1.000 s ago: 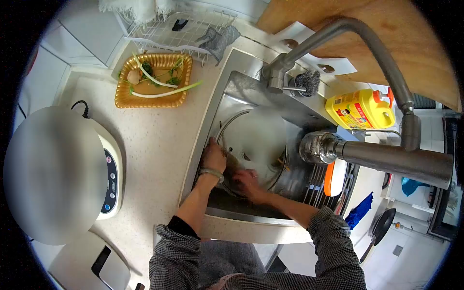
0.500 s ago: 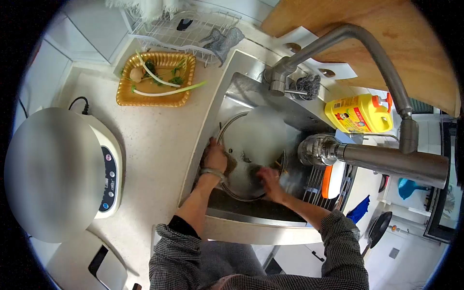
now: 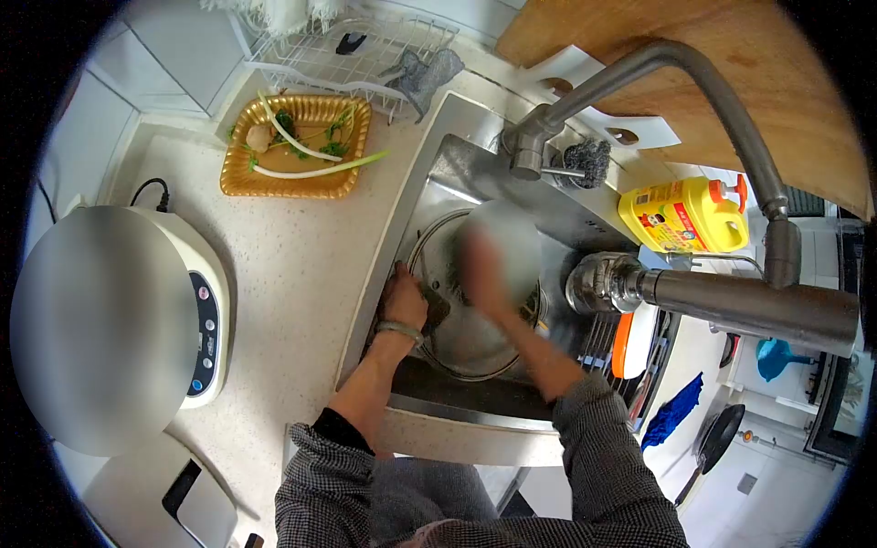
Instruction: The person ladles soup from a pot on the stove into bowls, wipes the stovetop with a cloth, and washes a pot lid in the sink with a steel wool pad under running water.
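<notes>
A round basin with a metal rim (image 3: 468,375) sits in the steel sink (image 3: 454,164), holding cloudy liquid and dark bits. My left hand (image 3: 402,301), with a bangle at its wrist, is at the basin's left rim, beside a brownish object (image 3: 437,309); its fingers curl round something I cannot make out. My right hand (image 3: 480,265) reaches over the middle of the basin and is smeared by motion and blur, so its fingers and anything in them do not show.
A faucet (image 3: 676,59) arches over the sink's right side. Behind stands a yellow bottle (image 3: 671,215). A gold tray (image 3: 301,183) with green onions, a wire rack (image 3: 329,64) and a round appliance with buttons (image 3: 206,338) are on the left.
My right hand has moved from the basin's near side up and away to its middle. My left hand has stayed at the left rim.
</notes>
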### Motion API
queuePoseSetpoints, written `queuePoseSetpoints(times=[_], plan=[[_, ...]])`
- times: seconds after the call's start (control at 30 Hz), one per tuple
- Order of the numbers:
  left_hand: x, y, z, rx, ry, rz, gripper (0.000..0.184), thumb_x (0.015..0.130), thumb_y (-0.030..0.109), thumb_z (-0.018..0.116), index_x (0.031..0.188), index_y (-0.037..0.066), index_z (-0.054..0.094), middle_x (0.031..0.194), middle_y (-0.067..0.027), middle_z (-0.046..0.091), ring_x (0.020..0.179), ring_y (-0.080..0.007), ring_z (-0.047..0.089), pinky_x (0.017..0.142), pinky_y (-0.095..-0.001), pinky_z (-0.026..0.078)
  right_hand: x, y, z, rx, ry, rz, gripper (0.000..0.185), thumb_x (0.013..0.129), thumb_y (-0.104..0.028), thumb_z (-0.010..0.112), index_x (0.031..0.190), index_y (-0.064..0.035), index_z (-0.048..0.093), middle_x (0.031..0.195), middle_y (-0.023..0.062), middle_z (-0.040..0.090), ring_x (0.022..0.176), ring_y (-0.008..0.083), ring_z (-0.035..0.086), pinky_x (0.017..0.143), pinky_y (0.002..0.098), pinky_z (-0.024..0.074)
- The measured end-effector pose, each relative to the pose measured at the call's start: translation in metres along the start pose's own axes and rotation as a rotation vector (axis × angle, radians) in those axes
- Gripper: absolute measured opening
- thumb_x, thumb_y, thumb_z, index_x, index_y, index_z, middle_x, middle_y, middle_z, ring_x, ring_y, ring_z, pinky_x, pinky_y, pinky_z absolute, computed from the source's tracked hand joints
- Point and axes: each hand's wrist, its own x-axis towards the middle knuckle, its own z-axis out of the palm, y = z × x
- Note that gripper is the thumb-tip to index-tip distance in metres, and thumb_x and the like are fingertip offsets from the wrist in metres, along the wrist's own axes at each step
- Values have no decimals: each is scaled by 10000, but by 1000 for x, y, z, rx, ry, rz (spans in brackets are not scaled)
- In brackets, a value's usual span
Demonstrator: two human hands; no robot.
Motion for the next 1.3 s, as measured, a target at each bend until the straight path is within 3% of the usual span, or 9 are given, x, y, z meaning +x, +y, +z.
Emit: queuePoseSetpoints(times=[0.2,0.3,0.4,0.6,0.67,0.8,0.9,1.03,1.3], plan=[[16,-18,21,177,45,32,653,768,-26,610,1342,-70,300,1185,-266,547,1095,-404,526,949,-446,440,-65,-17,-80,-364,-99,790,456,853,-181,566,1269,-55,431,1297,185,387,1173,361,375,980,491,283],[21,-32,32,107,162,167,613,844,3,525,1396,-27,258,1061,-264,596,950,-415,592,846,-445,490,-141,-37,-58,56,-382,123,412,797,-66,599,1187,-56,467,1278,177,374,1166,391,343,985,482,285],[10,-21,19,76,43,71,669,819,-37,546,1407,-26,227,1115,-238,584,1009,-401,577,873,-428,487,-98,-106,-90,292,-709,-115,413,767,25,571,1158,-76,488,1258,169,375,1150,376,359,987,458,295],[11,-13,14,236,-17,62,586,787,-49,554,1313,-124,307,1217,-307,484,1128,-399,505,963,-426,435,-90,-33,-124,44,-426,235,398,799,21,570,1171,-106,505,1235,138,440,1126,320,428,969,416,329],[-20,27,8,315,392,534,652,793,-88,523,1395,6,291,1404,-204,328,1247,-351,401,1045,-390,360,-85,-34,-130,961,-201,1104,464,873,-45,547,1318,-111,431,1338,111,396,1165,287,450,971,424,397],[-24,147,-35,13,141,1044,640,798,-101,465,1396,59,304,1437,-190,298,1273,-360,384,1063,-394,342,-45,-104,-150,1399,67,1247,450,909,-158,510,1333,-39,418,1314,121,496,1142,291,525,969,428,432],[3,170,-31,17,-150,978,631,817,-83,462,1401,101,307,1444,-173,312,1276,-360,389,1064,-393,343,-56,-92,-134,1732,103,1227,411,916,-224,510,1269,-17,472,1152,137,580,1060,255,562,934,412,460],[-6,138,-29,-37,1,1128,545,857,-33,461,1373,115,368,1422,-158,365,1274,-348,397,1058,-388,350,-61,-93,-114,2071,73,1072,429,912,-263,474,1255,-7,488,1212,187,561,1056,312,571,956,436,450],[-52,32,72,221,43,867,500,928,179,489,1354,-38,340,1474,-218,222,1345,-418,244,1102,-475,248,-43,-122,-98,1942,267,982,422,918,-290,452,1275,-65,476,1256,91,538,1139,273,518,986,426,415]])
